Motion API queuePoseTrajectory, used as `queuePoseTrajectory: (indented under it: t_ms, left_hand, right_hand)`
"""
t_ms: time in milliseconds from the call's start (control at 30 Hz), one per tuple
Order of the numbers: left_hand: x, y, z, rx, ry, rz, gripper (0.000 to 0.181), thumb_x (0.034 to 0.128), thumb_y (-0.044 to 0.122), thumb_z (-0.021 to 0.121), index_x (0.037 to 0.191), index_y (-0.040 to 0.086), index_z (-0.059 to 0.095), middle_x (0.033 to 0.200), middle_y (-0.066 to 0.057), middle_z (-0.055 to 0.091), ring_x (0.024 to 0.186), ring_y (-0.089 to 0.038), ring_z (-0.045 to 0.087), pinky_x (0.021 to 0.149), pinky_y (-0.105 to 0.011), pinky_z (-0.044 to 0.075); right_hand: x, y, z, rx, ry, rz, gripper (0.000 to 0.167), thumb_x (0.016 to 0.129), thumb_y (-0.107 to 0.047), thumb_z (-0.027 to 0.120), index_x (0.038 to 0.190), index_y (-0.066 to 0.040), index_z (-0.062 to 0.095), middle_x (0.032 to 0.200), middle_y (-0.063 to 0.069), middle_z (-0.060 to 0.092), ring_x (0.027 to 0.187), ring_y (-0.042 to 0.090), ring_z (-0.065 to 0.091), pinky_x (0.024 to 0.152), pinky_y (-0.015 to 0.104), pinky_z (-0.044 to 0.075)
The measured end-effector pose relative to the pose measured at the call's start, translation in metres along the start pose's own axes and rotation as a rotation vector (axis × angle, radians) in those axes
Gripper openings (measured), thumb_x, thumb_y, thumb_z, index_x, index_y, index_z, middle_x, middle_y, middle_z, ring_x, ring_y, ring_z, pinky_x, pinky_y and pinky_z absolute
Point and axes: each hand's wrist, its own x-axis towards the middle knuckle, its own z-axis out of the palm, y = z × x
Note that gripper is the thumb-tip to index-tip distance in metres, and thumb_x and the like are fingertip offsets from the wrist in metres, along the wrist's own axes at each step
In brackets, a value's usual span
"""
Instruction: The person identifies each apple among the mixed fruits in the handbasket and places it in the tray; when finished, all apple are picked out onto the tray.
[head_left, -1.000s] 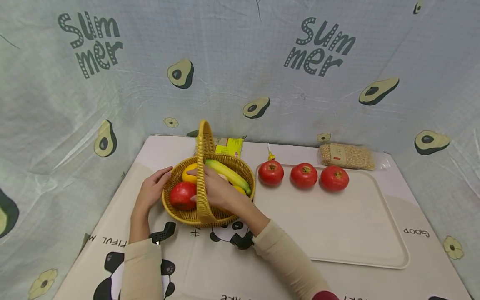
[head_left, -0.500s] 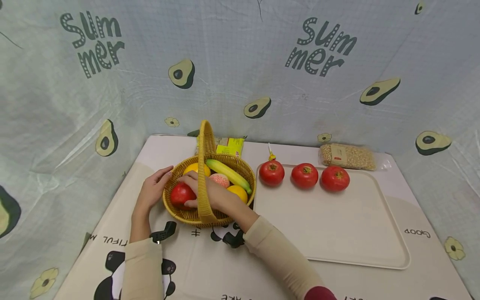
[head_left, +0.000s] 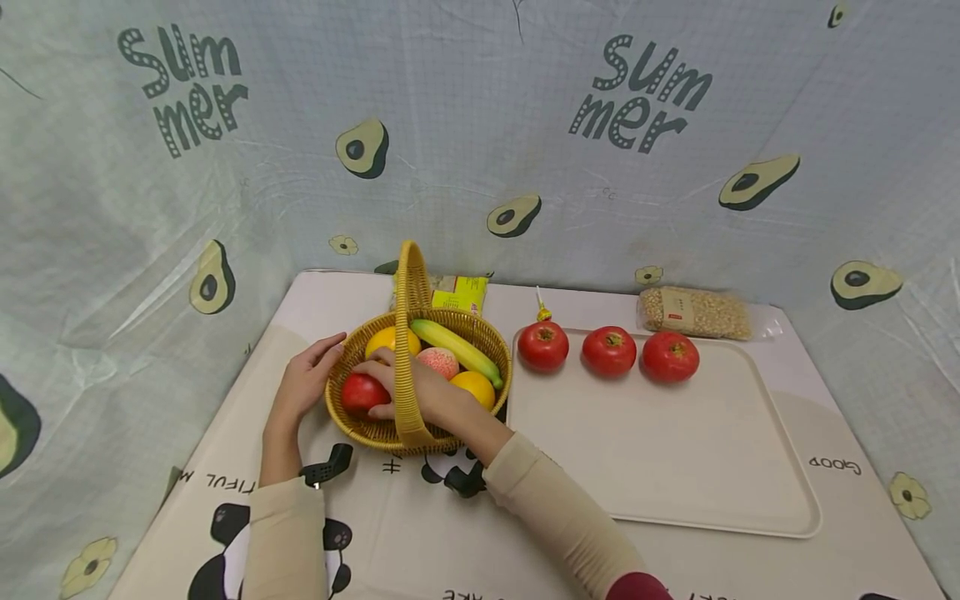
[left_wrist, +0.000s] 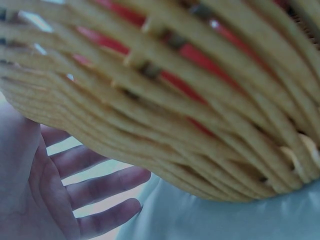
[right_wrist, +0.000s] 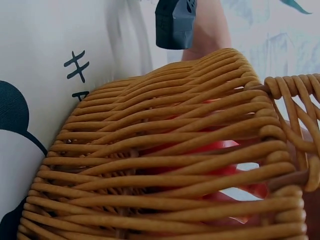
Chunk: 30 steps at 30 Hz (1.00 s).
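Note:
A yellow wicker basket with a tall arched handle stands left of centre, holding fruit. Inside it my right hand reaches under the handle and grips a red pomegranate, fingers over its top and thumb at its near side. Around that hand lie an orange-yellow fruit, a pink speckled fruit, a banana and another yellow fruit. My left hand rests against the basket's left side with fingers extended; the left wrist view shows the fingers beside the weave.
Right of the basket lies a beige tray with three pomegranates along its far edge. Behind it are a lollipop and a bag of beans or grains. A yellow packet lies behind the basket.
My right hand has moved left and nearer within the basket, from between the fruits onto the red pomegranate, uncovering the pink and yellow fruits. The left hand stays put.

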Motion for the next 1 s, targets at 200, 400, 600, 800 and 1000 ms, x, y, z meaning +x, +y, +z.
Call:
queuePoseTrajectory:
  t_ms: [200,400,600,800,1000]
  left_hand:
    - [-0.0021,0.0033,-0.0002,-0.003,-0.009,-0.014,0.059,0.1051,0.049,0.039,0.15,0.012,0.047,0.156,-0.017,0.044,0.146,-0.04,0.038,0.119,-0.061,0.032]
    - [-0.0026,0.0055,-0.0008,-0.005,-0.01,-0.019,0.059,0.1052,0.05,0.039,0.15,0.012,0.047,0.156,-0.017,0.044,0.146,-0.04,0.038,0.119,-0.061,0.032]
    - [-0.0023,0.0044,-0.0007,-0.004,-0.01,-0.024,0.06,0.1052,0.049,0.039,0.15,0.011,0.047,0.156,-0.017,0.044,0.147,-0.04,0.038,0.119,-0.06,0.032]
    - [-0.0027,0.0039,-0.0003,0.0,-0.006,-0.021,0.06,0.105,0.05,0.04,0.15,0.011,0.047,0.156,-0.016,0.045,0.146,-0.039,0.039,0.12,-0.059,0.032]
    - [-0.0019,0.0041,-0.0006,0.012,-0.006,-0.014,0.06,0.1053,0.05,0.039,0.15,0.011,0.047,0.155,-0.017,0.045,0.145,-0.041,0.039,0.119,-0.06,0.032]
  right_hand:
    - [-0.0021,-0.0004,0.0027,0.023,0.009,0.031,0.064,0.09,-0.048,0.071,0.145,-0.026,0.045,0.139,0.003,0.045,0.116,0.017,0.056,0.099,0.03,0.054]
    - [-0.0036,-0.002,0.0016,0.038,-0.01,0.048,0.064,0.087,-0.047,0.074,0.141,-0.027,0.045,0.134,0.005,0.048,0.109,0.015,0.058,0.094,0.028,0.055]
    - [-0.0032,-0.0009,0.001,0.05,-0.047,0.046,0.071,0.083,-0.045,0.08,0.14,-0.026,0.044,0.132,0.004,0.048,0.111,0.015,0.057,0.096,0.029,0.054]
    - [-0.005,0.0015,0.0013,0.047,-0.08,-0.011,0.081,0.08,-0.038,0.084,0.147,-0.026,0.04,0.144,0.001,0.044,0.124,0.016,0.052,0.105,0.032,0.051]
    - [-0.008,0.0041,0.0002,0.057,-0.128,-0.075,0.086,0.08,-0.019,0.081,0.152,-0.024,0.036,0.154,-0.003,0.038,0.137,0.011,0.042,0.115,0.03,0.041]
